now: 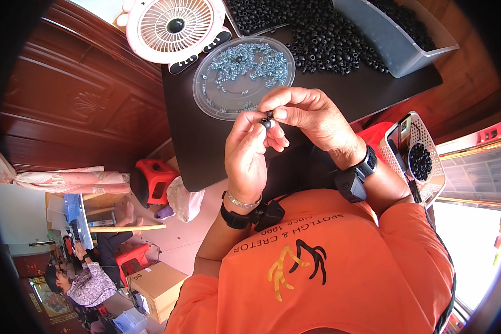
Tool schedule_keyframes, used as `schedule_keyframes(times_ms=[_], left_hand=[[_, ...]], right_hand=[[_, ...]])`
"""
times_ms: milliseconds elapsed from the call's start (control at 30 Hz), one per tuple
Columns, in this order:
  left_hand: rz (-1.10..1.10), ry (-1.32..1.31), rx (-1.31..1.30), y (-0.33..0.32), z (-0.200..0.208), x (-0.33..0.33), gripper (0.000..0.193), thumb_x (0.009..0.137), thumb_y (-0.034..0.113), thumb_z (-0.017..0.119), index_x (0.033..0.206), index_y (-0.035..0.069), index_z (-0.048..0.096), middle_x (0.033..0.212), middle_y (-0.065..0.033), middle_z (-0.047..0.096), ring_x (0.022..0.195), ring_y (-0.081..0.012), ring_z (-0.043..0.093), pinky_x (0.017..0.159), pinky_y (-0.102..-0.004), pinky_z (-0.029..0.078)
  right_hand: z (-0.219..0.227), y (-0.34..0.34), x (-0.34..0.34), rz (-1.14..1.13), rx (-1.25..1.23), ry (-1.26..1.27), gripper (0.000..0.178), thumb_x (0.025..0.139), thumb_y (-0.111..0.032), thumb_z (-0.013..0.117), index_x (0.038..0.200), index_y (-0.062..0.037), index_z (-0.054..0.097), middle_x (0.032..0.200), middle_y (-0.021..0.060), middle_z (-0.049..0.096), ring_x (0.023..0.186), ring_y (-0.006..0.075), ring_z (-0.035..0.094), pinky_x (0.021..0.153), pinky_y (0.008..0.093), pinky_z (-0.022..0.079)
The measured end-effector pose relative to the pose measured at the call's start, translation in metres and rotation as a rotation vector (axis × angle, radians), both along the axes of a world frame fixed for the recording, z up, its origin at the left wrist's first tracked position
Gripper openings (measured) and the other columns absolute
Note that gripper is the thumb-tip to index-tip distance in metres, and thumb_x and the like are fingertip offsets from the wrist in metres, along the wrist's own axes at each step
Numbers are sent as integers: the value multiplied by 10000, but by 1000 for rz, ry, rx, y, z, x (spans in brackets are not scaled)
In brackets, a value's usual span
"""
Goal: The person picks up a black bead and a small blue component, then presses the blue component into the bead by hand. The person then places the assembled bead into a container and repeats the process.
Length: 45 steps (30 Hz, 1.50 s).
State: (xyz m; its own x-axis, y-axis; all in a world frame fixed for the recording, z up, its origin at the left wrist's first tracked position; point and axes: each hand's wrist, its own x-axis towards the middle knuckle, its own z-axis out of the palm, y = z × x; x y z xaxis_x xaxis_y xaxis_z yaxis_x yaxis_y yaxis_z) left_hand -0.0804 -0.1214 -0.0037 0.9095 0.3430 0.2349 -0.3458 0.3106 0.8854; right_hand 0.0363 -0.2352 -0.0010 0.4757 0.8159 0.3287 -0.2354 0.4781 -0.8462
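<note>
Above the near edge of the black table, my two hands meet at the fingertips. My left hand point(246, 158) is closed in a pinch on a small round black plastic piece point(266, 123) with a hole in it. From the right, my right hand point(324, 123) pinches a second small black plastic piece point(270, 114) between thumb and forefinger, right up against the first. Fingertips partly cover both pieces, so I cannot tell whether they are joined. Just beyond my hands lies a round clear plastic lid point(199, 83) with many tiny bluish metal springs point(245, 61) scattered in it.
A heap of black plastic pieces point(331, 47) spreads across the black table point(186, 150) beside a translucent bin point(403, 53). A pink-white fan point(175, 25) stands far left. At right, a white basket point(437, 186) holds a bowl of black pieces. Another person point(89, 284) sits lower left.
</note>
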Motion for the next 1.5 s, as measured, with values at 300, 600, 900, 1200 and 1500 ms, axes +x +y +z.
schedule_keyframes(times_ms=[300, 600, 900, 1200, 1500], left_hand=[[-11, 57, 72, -3, 2, -1, 216, 976, 206, 414, 995, 4, 489, 827, -113, 580, 718, -191, 593, 669, -290, 472], [0, 80, 56, -4, 1, -1, 210, 968, 212, 421, 970, 13, 487, 808, -109, 582, 714, -188, 596, 662, -288, 472], [10, 121, 17, -5, 0, -1, 209, 974, 202, 411, 966, 11, 494, 795, -91, 583, 716, -168, 592, 677, -272, 471], [10, 99, -115, -6, -5, -1, 215, 988, 214, 413, 984, 19, 503, 869, -71, 569, 768, -131, 570, 704, -261, 465], [-81, 72, -144, -7, -5, 0, 211, 991, 201, 386, 975, 24, 500, 914, -63, 554, 800, -127, 563, 725, -272, 465]], right_hand=[[4, -7, 2, 10, -44, 40, 178, 907, -126, 632, 1024, 4, 668, 956, 51, 648, 812, 109, 594, 761, 274, 489], [-1, -7, -2, -21, -50, -33, 154, 917, -93, 615, 1024, 6, 664, 982, 57, 636, 809, 106, 593, 729, 247, 492], [-6, -4, -12, -116, -19, -81, 144, 925, -70, 605, 1028, 23, 645, 914, 62, 624, 741, 112, 599, 658, 242, 497], [-13, -4, -11, -529, -40, -671, 277, 779, -78, 739, 1041, -26, 666, 970, 80, 654, 922, 215, 613, 811, 325, 501], [-12, -5, -11, -649, -32, -806, 314, 700, -100, 782, 998, -66, 688, 947, 66, 661, 911, 245, 609, 806, 353, 503]])
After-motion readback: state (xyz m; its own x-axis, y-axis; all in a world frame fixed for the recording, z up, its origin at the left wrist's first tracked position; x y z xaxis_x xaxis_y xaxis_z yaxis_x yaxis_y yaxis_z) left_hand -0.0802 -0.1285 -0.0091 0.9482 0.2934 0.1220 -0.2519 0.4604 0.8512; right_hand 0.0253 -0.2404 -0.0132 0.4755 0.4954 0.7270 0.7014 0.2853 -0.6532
